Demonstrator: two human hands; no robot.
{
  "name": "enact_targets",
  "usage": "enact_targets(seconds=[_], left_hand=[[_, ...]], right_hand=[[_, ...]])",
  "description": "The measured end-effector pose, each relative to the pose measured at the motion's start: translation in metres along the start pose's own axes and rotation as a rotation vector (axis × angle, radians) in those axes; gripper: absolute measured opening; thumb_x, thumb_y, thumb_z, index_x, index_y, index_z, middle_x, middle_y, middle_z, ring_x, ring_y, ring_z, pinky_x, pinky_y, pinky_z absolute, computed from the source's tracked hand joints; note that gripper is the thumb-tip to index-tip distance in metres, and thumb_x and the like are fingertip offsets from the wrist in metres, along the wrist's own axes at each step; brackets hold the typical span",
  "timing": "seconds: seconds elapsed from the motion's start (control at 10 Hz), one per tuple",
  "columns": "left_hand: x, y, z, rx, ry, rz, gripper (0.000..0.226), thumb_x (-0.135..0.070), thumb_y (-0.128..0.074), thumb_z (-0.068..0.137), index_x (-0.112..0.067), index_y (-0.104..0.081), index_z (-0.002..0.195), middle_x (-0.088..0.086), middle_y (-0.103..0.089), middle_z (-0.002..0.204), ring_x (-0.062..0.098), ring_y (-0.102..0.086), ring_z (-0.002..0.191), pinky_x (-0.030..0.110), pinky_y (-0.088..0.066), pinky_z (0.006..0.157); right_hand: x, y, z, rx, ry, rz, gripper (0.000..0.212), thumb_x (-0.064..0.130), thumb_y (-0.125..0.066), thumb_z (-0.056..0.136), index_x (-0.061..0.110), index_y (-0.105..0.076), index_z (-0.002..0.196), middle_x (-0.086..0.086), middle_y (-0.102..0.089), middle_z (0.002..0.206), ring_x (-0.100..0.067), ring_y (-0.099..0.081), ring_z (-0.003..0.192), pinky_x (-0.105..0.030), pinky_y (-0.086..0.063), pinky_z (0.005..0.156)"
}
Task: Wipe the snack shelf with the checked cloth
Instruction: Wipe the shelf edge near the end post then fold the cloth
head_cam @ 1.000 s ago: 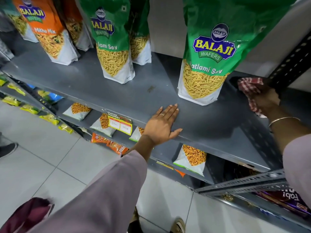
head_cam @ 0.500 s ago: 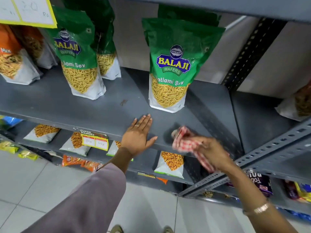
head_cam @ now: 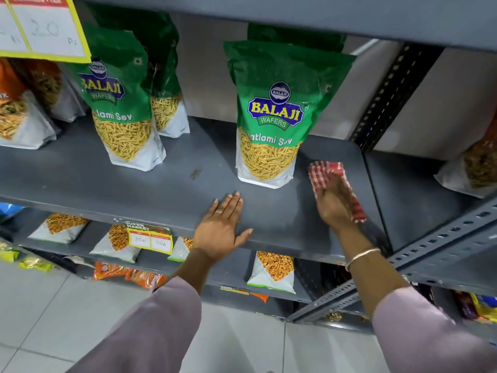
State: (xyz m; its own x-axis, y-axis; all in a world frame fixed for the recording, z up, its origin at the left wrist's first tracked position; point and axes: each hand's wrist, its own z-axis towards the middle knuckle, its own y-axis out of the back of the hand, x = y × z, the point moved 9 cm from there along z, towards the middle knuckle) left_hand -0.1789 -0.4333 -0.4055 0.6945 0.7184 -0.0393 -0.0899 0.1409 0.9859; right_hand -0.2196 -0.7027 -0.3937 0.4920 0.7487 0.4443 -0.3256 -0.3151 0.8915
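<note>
Pressing checked cloth (head_cam: 326, 175) down, right hand (head_cam: 333, 203) blurred.

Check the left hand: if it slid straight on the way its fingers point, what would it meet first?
Probably the front green Ratlami Sev pouch. The left hand lies flat on the shelf, fingers aimed at the pouch's base just ahead; depth is hard to judge.

Soft, even indoor light falls from above, moderately bright. The upper shelf (head_cam: 295, 20) casts shade over the bag tops and back wall. A faint sheen lies on the green bag (head_cam: 279, 84) and the floor tiles (head_cam: 48, 319). The right hand (head_cam: 333, 203) and cloth (head_cam: 326, 173) are motion-blurred. Wide-angle distortion bends the shelf edges; the corners look soft.
</note>
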Motion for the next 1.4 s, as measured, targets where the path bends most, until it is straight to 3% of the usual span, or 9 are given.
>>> enact_targets(seconds=[0.3,0.4,0.5,0.6,0.7,0.8,1.1,1.2,1.4], left_hand=[[-0.001,0.004,0.0,-0.044,-0.007,-0.005,0.083,-0.057,-0.002,0.094,-0.003,-0.056,0.127,0.01,-0.055,0.133,0.022,-0.054,0.12,0.037,-0.034,0.105],[-0.002,0.008,0.0,-0.101,-0.016,0.019,0.073,-0.056,-0.021,0.091,-0.003,-0.057,0.126,0.01,-0.055,0.132,0.021,-0.055,0.12,0.037,-0.035,0.105],[-0.003,0.012,-0.001,-0.128,-0.008,0.021,0.071,-0.055,-0.031,0.083,-0.003,-0.059,0.123,0.01,-0.057,0.131,0.021,-0.056,0.118,0.042,-0.042,0.098],[-0.003,0.014,-0.001,-0.17,-0.006,0.014,0.07,-0.053,-0.033,0.082,-0.002,-0.06,0.122,0.011,-0.057,0.131,0.022,-0.056,0.118,0.036,-0.039,0.102],[-0.002,0.014,0.0,-0.186,-0.008,0.017,0.07,-0.052,-0.035,0.082,-0.001,-0.059,0.122,0.012,-0.056,0.13,0.023,-0.056,0.118,0.035,-0.027,0.103],[-0.003,0.014,0.0,-0.161,-0.006,0.028,0.069,-0.052,-0.036,0.081,-0.001,-0.06,0.122,0.013,-0.057,0.13,0.024,-0.057,0.117,0.035,-0.027,0.102],[0.002,0.007,0.0,-0.034,0.049,0.006,0.079,-0.056,-0.006,0.094,-0.004,-0.055,0.128,0.01,-0.053,0.135,0.021,-0.052,0.122,0.036,-0.032,0.106],[0.001,0.006,0.0,-0.061,0.033,0.021,0.071,-0.053,-0.028,0.087,-0.001,-0.055,0.127,0.013,-0.053,0.134,0.025,-0.053,0.121,0.036,-0.024,0.105],[0.001,0.004,0.0,-0.046,0.027,-0.003,0.071,-0.051,-0.032,0.084,0.001,-0.052,0.129,0.014,-0.051,0.135,0.027,-0.052,0.122,0.037,-0.021,0.106]], right_hand=[[-0.033,0.008,0.078,-0.062,-0.265,0.013,0.053,0.033,-0.036,0.092,0.004,-0.041,0.135,-0.022,-0.04,0.144,-0.035,-0.036,0.134,-0.047,-0.023,0.117],[0.012,-0.011,0.088,0.141,0.01,0.064,0.046,0.025,-0.044,0.09,0.012,-0.045,0.134,-0.017,-0.047,0.14,-0.036,-0.044,0.128,-0.047,-0.038,0.108],[0.0,-0.001,0.096,0.171,-0.076,0.112,0.051,0.029,-0.039,0.094,0.01,-0.035,0.141,-0.018,-0.039,0.147,-0.037,-0.037,0.134,-0.037,-0.042,0.103],[-0.029,0.007,0.105,0.034,-0.301,-0.082,0.056,0.032,-0.027,0.099,0.016,-0.012,0.15,-0.011,-0.007,0.16,-0.03,-0.005,0.147,-0.04,-0.012,0.12],[0.015,-0.007,0.12,0.04,0.109,-0.109,0.057,0.039,-0.006,0.094,0.024,-0.019,0.148,-0.006,-0.016,0.159,-0.032,-0.012,0.146,-0.049,-0.008,0.12],[0.009,-0.04,0.141,0.192,0.18,-0.171,0.065,0.054,-0.003,0.092,0.027,-0.022,0.148,-0.004,-0.019,0.159,-0.028,-0.015,0.146,-0.047,-0.013,0.12],[0.03,-0.018,0.07,0.029,0.21,-0.049,0.056,0.05,-0.019,0.095,0.027,-0.032,0.144,-0.005,-0.038,0.151,-0.027,-0.033,0.14,-0.041,-0.03,0.116],[0.018,-0.003,0.022,0.07,0.182,-0.073,0.052,0.043,-0.03,0.095,0.024,-0.037,0.142,-0.004,-0.042,0.148,-0.026,-0.038,0.137,-0.041,-0.032,0.114],[0.032,0.027,-0.117,0.012,0.137,-0.139,0.05,0.017,-0.061,0.088,0.03,-0.048,0.134,-0.01,-0.07,0.113,-0.023,-0.069,0.074,-0.027,-0.055,0.058]])
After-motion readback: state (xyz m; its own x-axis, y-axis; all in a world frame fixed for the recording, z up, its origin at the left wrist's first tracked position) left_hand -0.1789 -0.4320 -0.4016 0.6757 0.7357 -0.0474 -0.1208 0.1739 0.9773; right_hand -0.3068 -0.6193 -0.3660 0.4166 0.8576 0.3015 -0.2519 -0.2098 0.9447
